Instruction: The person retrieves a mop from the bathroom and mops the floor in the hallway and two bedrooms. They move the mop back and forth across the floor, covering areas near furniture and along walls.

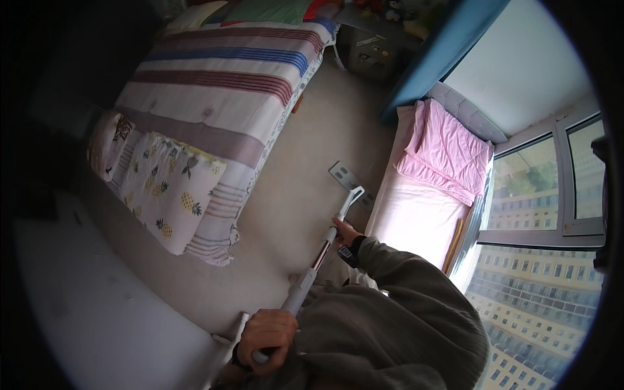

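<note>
Head view: flat mop (301, 287) held with both hands beside the pink bed (411, 208)

The left hand (266, 337) is closed around the upper end of the mop, close to the lower edge of the view, with its fingers folded over the grey grip. The right hand (346, 234) grasps the same pole farther down, just past the shiny copper-coloured section (320, 255); some of its fingers are hidden, so I cannot tell exactly how they are wrapped. A dark watch (349, 254) is on the right wrist. From there the pole continues to a white fork (351, 199), which joins the grey mop plate (342, 172). This plate is at the floor (289, 149), near the side of the pink bed, on which a crumpled pink quilt (448, 153) lies. To the left stands a larger bed (201, 101) with a striped cover, and on its near end is a pineapple-patterned cloth (162, 195). A blue curtain (448, 58) hangs near the window (525, 195).
</note>
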`<action>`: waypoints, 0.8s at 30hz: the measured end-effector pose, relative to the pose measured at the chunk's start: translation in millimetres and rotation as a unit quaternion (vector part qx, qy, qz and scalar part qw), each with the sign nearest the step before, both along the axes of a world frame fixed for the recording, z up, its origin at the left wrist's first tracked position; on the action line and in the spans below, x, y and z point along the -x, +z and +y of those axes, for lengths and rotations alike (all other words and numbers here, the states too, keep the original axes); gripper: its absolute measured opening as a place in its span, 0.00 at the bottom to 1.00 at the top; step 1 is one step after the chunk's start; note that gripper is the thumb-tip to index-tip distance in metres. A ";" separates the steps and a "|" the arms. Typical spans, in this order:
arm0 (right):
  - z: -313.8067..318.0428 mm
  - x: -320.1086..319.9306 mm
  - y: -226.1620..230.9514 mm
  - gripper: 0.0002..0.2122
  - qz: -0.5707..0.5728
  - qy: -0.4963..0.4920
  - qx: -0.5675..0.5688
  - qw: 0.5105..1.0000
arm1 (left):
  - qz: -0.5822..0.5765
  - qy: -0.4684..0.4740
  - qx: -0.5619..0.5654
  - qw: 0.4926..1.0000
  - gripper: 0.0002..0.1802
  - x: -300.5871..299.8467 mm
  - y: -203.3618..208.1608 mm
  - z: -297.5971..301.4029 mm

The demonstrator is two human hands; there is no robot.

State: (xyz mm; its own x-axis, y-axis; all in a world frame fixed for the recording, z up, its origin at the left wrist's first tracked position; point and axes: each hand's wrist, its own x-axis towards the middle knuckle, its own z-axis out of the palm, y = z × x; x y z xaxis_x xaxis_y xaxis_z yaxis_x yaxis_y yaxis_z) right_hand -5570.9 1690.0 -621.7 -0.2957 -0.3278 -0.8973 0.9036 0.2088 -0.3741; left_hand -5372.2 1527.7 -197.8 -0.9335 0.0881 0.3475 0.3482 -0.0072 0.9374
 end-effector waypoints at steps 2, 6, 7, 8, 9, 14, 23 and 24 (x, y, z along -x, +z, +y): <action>-14.1 -33.9 -0.3 0.24 0.000 0.038 -0.050 0.998 | -0.004 0.002 -0.006 1.000 0.05 -38.8 1.5 -16.4; -65.7 -122.5 16.4 0.23 -0.059 0.125 -0.012 0.990 | 0.017 0.120 -0.049 0.991 0.06 -126.5 13.6 -43.3; -82.0 -146.4 22.4 0.22 -0.079 0.142 -0.003 0.987 | 0.022 0.167 -0.050 0.984 0.07 -148.8 18.3 -48.3; -98.5 -172.2 28.1 0.22 -0.070 0.148 0.001 0.986 | 0.027 0.214 -0.050 0.975 0.09 -169.8 21.2 -52.2; -115.0 -196.8 34.0 0.23 -0.071 0.160 -0.012 0.985 | 0.025 0.272 -0.061 0.960 0.07 -190.6 26.2 -54.7; -184.7 -285.7 67.8 0.20 -0.116 0.291 0.020 0.949 | 0.011 0.265 -0.040 0.963 0.10 -238.1 70.6 -77.4; -196.8 -290.7 68.1 0.22 -0.248 0.259 0.133 0.924 | 0.060 0.139 -0.013 0.988 0.14 -228.0 88.3 -82.0; -193.8 -276.1 64.3 0.23 -0.261 0.259 0.163 0.915 | 0.059 0.130 -0.014 0.990 0.13 -222.5 83.7 -81.2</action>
State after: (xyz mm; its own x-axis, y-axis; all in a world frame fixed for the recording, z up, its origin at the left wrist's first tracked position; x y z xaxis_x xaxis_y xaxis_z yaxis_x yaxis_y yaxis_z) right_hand -5294.8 1496.2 -557.4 0.4170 -0.5788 -0.7008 0.7887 0.6136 -0.0374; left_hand -5149.6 1446.5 -114.1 -0.8759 -0.1616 0.4546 0.4488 0.0727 0.8907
